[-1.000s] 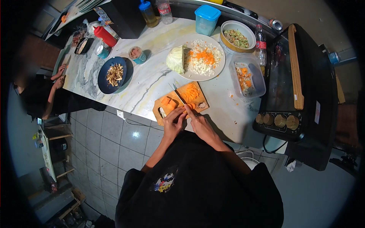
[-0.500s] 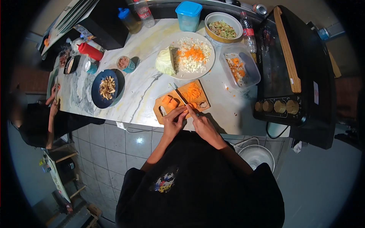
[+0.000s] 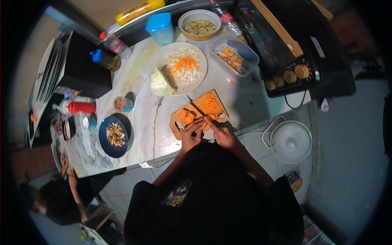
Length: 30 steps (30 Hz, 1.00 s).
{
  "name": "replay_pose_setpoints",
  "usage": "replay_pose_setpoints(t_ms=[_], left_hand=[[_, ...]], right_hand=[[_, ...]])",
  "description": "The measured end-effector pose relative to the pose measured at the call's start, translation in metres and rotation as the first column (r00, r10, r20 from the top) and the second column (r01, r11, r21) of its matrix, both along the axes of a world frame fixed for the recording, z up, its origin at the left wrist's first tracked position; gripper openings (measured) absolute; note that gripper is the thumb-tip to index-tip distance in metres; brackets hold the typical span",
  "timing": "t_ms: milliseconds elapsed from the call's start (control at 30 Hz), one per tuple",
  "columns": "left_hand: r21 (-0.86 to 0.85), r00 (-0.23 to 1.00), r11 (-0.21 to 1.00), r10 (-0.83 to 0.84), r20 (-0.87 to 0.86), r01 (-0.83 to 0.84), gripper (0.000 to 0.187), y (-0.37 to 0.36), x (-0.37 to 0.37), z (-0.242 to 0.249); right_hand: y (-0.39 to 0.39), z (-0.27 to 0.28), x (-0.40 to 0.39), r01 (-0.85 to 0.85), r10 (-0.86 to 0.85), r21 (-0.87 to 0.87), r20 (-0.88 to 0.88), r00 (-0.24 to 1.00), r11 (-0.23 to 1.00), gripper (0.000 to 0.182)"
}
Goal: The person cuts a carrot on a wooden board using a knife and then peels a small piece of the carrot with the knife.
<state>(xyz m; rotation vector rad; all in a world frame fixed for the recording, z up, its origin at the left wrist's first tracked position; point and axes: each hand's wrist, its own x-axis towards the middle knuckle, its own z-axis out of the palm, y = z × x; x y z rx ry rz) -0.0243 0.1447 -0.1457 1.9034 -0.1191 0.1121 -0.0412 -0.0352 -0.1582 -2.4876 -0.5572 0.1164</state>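
On the wooden cutting board (image 3: pixel 179 118) lie carrot chunks (image 3: pixel 187 115) and a heap of carrot strips (image 3: pixel 210 103). A knife (image 3: pixel 197 107) slants across the board between them, its far end toward the cabbage. My right hand (image 3: pixel 225 136) is closed around the knife's near end, index finger stretched along it. Beside it, my left hand (image 3: pixel 191 135) pinches a carrot piece (image 3: pixel 205 127), mostly covered by the fingers. A small pale round piece (image 3: pixel 221 116) sits at the board's right end. Behind the board, a large plate (image 3: pixel 201 79) carries a cabbage wedge (image 3: pixel 161 83), chopped cabbage and carrot.
A dark plate (image 3: pixel 107 141) of brown pieces and a small cup (image 3: pixel 121 104) stand left. At the back are a blue-lidded container (image 3: pixel 160 30), a bowl (image 3: pixel 182 22) and a plastic tub (image 3: pixel 250 61). A black oven (image 3: pixel 286 67) bounds the right. Another person (image 3: pixel 61 200) is at far left.
The camera view has turned, so the counter appears tilted and shifted left. Both hands stay together at the board's near edge, with the knife in nearly the same place on it.
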Motion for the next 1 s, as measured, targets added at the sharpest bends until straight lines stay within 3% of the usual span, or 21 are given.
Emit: replay_pose_setpoints(t_ms=[33, 100, 233, 300, 400, 500, 600, 667, 1000], left_hand=[[0.0, 1.0, 1.0, -0.023, 0.008, 0.023, 0.016, 0.002, 0.001, -0.001], [-0.005, 0.996, 0.996, -0.086, 0.014, 0.087, 0.016, 0.007, 0.002, -0.005], [0.002, 0.974, 0.976, -0.218, 0.062, 0.218, 0.017, 0.015, 0.013, -0.01], [0.017, 0.959, 0.964, -0.265, 0.101, 0.264, 0.017, 0.018, 0.016, -0.016], [0.019, 0.936, 0.948, -0.317, 0.152, 0.318, 0.017, 0.019, 0.024, -0.022], [-0.007, 0.932, 0.934, -0.357, 0.054, 0.358, 0.018, 0.018, 0.027, -0.006], [-0.049, 0.917, 0.916, -0.399, -0.025, 0.398, 0.019, 0.019, 0.034, 0.0], [0.076, 0.894, 0.904, -0.428, 0.132, 0.421, 0.02, 0.019, 0.039, -0.004], [0.1, 0.878, 0.895, -0.447, 0.171, 0.436, 0.02, 0.013, 0.045, -0.003]], right_hand=[[0.004, -0.001, -0.004, 0.037, -0.037, -0.003, -0.002, 0.999, 0.999, 0.072], [0.011, -0.003, -0.007, 0.149, -0.129, 0.252, -0.094, 0.987, 0.956, 0.068], [0.025, 0.013, -0.017, 0.236, -0.209, 0.079, -0.257, 0.944, 0.969, 0.071], [0.03, 0.019, -0.022, 0.277, -0.256, 0.086, -0.198, 0.946, 0.957, 0.072], [0.034, 0.013, -0.026, 0.338, -0.294, 0.119, -0.287, 0.912, 0.934, 0.073], [0.038, 0.015, -0.026, 0.387, -0.344, 0.09, -0.304, 0.888, 0.918, 0.074], [0.042, 0.021, -0.026, 0.426, -0.379, 0.184, -0.245, 0.892, 0.886, 0.075], [0.043, 0.019, -0.026, 0.454, -0.395, 0.132, -0.323, 0.86, 0.881, 0.075], [0.044, 0.02, -0.023, 0.48, -0.438, 0.059, -0.327, 0.837, 0.875, 0.078]])
